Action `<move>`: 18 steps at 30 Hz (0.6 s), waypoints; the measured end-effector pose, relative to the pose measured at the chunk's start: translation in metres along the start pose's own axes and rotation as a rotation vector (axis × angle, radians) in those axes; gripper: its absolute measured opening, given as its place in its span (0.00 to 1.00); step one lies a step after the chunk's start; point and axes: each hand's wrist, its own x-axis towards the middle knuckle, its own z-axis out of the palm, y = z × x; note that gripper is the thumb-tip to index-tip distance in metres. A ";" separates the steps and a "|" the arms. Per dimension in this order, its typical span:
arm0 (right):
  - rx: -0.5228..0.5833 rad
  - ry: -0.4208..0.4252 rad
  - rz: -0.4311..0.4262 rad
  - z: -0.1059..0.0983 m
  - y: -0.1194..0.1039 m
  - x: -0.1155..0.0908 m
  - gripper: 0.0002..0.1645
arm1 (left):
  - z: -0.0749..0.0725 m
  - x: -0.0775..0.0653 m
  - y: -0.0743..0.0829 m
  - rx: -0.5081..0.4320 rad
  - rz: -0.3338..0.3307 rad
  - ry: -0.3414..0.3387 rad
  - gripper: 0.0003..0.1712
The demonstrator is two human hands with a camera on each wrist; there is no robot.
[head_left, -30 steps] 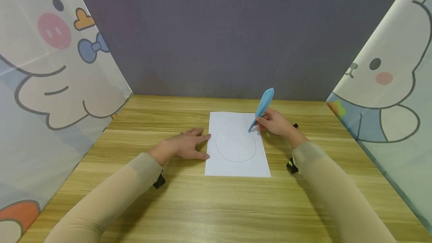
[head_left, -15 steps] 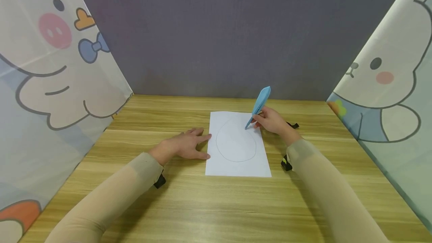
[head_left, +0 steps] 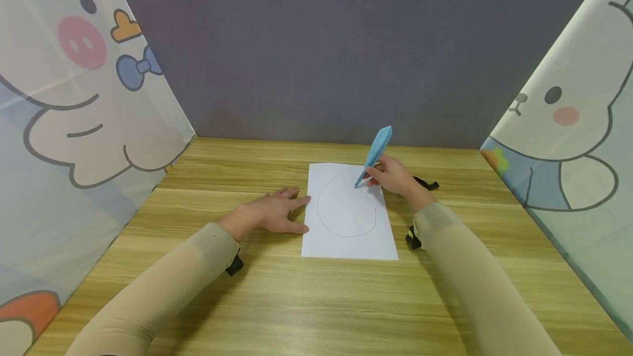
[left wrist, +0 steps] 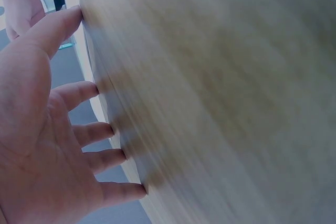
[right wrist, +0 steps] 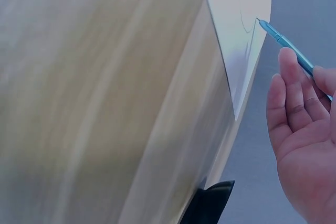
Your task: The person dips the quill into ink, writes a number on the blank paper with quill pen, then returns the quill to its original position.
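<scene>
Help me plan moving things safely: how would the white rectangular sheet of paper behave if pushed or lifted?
The white rectangular sheet of paper likely feels light and flops if lifted by one corner, since it looks thin. Pushed, it would probably slide over the flat wood-grain tabletop, though the left hand touching its edge may hold it back.

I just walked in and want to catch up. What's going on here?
Someone seems to be drawing. Their right hand holds a blue pen, its tip at a white sheet lying on the wooden table. The sheet bears a thin, rounded outline; whether it closes is hard to tell. The left hand is spread at the sheet's left edge.
</scene>
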 end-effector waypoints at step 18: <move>0.042 -0.016 0.034 0.015 -0.014 0.007 0.16 | 0.000 -0.001 0.001 -0.007 -0.006 -0.006 0.54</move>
